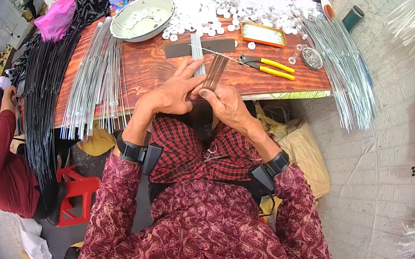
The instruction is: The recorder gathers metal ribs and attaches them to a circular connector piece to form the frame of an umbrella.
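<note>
Right hand (225, 105) closed around the lower end of a bundle of thin dark rods (215, 72), thumb across the front, bundle upright and fanned slightly toward 12 o'clock. Left hand (173, 91) open, fingers spread, palm pressed against the bundle's left side, touching the right hand. Both held just at the near edge of the wooden table (144, 65). At 1 o'clock from the hands, yellow-handled pliers (267, 66) flat on the table; at 12 o'clock, a dark flat strip (198, 48). At 11 o'clock, a white bowl (142, 17) with white caps inside; behind it, a heap of white caps (222, 1). At 9 o'clock, long silver rods (96, 79) overhanging the edge, black rods (43, 87) beside them.
</note>
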Action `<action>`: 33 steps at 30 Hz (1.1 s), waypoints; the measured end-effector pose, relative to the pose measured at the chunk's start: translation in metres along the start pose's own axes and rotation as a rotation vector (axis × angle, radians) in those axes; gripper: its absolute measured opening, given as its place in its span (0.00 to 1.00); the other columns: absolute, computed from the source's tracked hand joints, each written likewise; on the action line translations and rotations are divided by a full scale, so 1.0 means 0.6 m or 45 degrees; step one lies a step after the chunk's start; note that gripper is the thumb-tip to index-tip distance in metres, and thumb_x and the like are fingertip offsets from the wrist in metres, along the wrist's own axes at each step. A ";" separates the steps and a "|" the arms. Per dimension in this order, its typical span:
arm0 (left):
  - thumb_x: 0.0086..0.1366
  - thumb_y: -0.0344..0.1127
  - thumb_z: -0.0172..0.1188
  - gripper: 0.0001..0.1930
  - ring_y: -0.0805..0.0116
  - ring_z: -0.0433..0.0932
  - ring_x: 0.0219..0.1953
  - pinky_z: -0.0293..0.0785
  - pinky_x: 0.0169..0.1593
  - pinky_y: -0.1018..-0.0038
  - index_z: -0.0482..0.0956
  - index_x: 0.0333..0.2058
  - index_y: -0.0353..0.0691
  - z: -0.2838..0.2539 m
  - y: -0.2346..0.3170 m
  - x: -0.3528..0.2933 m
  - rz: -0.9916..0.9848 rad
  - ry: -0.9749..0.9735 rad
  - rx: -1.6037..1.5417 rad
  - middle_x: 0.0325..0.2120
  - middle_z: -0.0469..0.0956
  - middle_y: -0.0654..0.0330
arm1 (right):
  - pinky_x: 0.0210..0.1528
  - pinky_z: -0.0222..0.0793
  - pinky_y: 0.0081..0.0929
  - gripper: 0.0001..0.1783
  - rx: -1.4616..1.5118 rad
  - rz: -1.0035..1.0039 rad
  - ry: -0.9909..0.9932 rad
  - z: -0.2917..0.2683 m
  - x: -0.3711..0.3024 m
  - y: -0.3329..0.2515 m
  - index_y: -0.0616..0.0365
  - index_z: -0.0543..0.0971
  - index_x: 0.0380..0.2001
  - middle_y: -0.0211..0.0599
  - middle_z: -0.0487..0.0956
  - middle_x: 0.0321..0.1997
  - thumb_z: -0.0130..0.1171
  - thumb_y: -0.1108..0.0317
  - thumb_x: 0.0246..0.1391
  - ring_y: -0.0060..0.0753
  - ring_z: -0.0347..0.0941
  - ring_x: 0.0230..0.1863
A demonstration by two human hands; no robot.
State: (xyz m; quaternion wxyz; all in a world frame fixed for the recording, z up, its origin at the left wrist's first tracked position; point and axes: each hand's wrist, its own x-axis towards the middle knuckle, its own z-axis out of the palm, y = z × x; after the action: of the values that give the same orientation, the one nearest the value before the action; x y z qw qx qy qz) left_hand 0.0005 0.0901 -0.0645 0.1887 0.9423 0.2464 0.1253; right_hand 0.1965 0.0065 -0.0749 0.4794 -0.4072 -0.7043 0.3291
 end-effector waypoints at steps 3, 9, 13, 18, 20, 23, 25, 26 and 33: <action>0.52 0.21 0.57 0.38 0.29 0.43 0.73 0.54 0.71 0.45 0.67 0.64 0.52 -0.003 0.015 0.003 0.041 0.027 -0.073 0.72 0.48 0.40 | 0.41 0.76 0.33 0.12 0.106 0.041 -0.038 -0.012 0.001 -0.012 0.63 0.82 0.37 0.40 0.85 0.32 0.54 0.65 0.66 0.36 0.83 0.37; 0.56 0.19 0.55 0.31 0.33 0.54 0.69 0.59 0.70 0.48 0.72 0.61 0.47 -0.003 0.008 0.025 0.035 0.233 -0.095 0.69 0.58 0.48 | 0.40 0.76 0.30 0.14 0.048 -0.039 -0.074 -0.055 0.023 -0.070 0.62 0.81 0.36 0.38 0.85 0.31 0.51 0.64 0.67 0.34 0.82 0.35; 0.58 0.22 0.57 0.25 0.43 0.67 0.63 0.67 0.65 0.56 0.78 0.55 0.45 0.007 -0.007 0.068 0.046 0.584 0.068 0.60 0.73 0.55 | 0.45 0.76 0.29 0.17 0.101 -0.015 -0.177 -0.077 0.039 -0.105 0.64 0.80 0.38 0.35 0.84 0.34 0.48 0.62 0.71 0.28 0.81 0.39; 0.55 0.22 0.58 0.20 0.53 0.75 0.55 0.77 0.55 0.62 0.83 0.46 0.48 -0.026 0.014 0.090 0.108 0.743 0.201 0.49 0.83 0.65 | 0.45 0.76 0.28 0.17 0.044 0.000 -0.201 -0.115 0.052 -0.175 0.64 0.81 0.38 0.36 0.85 0.34 0.48 0.62 0.71 0.28 0.81 0.38; 0.53 0.23 0.59 0.20 0.53 0.79 0.48 0.80 0.50 0.64 0.84 0.45 0.49 -0.040 0.041 0.086 0.134 0.865 0.259 0.44 0.85 0.65 | 0.40 0.76 0.25 0.14 0.144 -0.073 -0.152 -0.131 0.052 -0.203 0.62 0.81 0.36 0.33 0.85 0.32 0.52 0.64 0.69 0.24 0.81 0.35; 0.56 0.28 0.62 0.13 0.54 0.81 0.37 0.81 0.39 0.61 0.85 0.40 0.49 -0.046 0.106 0.057 0.150 0.792 0.246 0.33 0.85 0.61 | 0.39 0.77 0.25 0.16 0.217 0.037 -0.125 -0.168 0.047 -0.231 0.64 0.82 0.38 0.33 0.85 0.33 0.52 0.61 0.70 0.23 0.81 0.35; 0.60 0.33 0.62 0.06 0.53 0.80 0.31 0.78 0.33 0.58 0.85 0.36 0.48 -0.021 0.148 0.026 0.061 0.678 0.106 0.27 0.82 0.56 | 0.39 0.77 0.25 0.17 0.254 0.067 -0.111 -0.178 0.053 -0.233 0.65 0.82 0.39 0.34 0.85 0.34 0.52 0.60 0.70 0.23 0.81 0.36; 0.62 0.36 0.62 0.04 0.53 0.80 0.29 0.76 0.30 0.57 0.84 0.34 0.47 -0.001 0.167 0.021 0.045 0.680 0.004 0.24 0.80 0.54 | 0.39 0.77 0.25 0.18 0.256 0.060 -0.094 -0.187 0.052 -0.236 0.65 0.81 0.40 0.36 0.85 0.34 0.53 0.59 0.70 0.24 0.81 0.36; 0.69 0.37 0.58 0.10 0.57 0.85 0.34 0.79 0.39 0.64 0.84 0.37 0.38 0.128 0.202 -0.062 -0.224 0.120 -0.684 0.30 0.84 0.52 | 0.38 0.78 0.27 0.18 0.395 0.420 -0.251 -0.121 0.017 -0.147 0.65 0.78 0.37 0.38 0.85 0.31 0.50 0.59 0.70 0.26 0.82 0.34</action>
State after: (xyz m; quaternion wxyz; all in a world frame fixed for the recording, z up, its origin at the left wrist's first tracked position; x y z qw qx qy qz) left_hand 0.0450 -0.0493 -0.0882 0.4300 0.8268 0.2936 0.2128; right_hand 0.2400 -0.0190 0.0279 0.4050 -0.4041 -0.6127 0.5452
